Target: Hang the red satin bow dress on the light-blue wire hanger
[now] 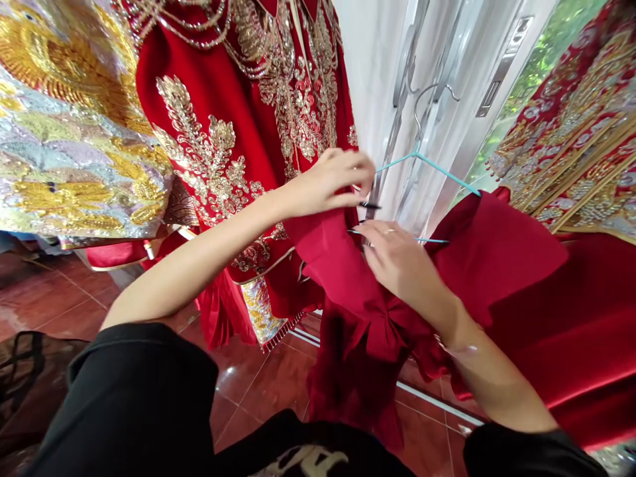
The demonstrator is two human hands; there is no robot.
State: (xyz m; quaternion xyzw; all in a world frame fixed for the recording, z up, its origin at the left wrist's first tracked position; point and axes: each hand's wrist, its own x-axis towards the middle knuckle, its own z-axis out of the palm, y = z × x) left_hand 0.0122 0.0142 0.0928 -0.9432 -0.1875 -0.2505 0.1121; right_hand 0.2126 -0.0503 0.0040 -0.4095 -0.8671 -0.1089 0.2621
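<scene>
A dark red dress [342, 265] with a folded top and a gathered bow hangs from a light blue hanger [442, 171] with a metal hook. At the dress's upper left corner, my left hand [330, 182] is closed, its fingers curled and slightly blurred. Beside its fingertips shows a small dark piece [370, 206], whose kind I cannot make out. Just below, my right hand [402, 255] pinches the dress's top edge near the hanger's lower bar [431, 240]. My fingers hide much of the spot between the two hands.
A red jacket [253, 126] with gold beading hangs at left, beside a sequinned gold and pastel garment [74, 132]. On the right hangs another embroidered red garment [586, 132]. Behind the hanger stands a white door [372, 66] with metal handles. Red tiles [273, 377] cover the floor.
</scene>
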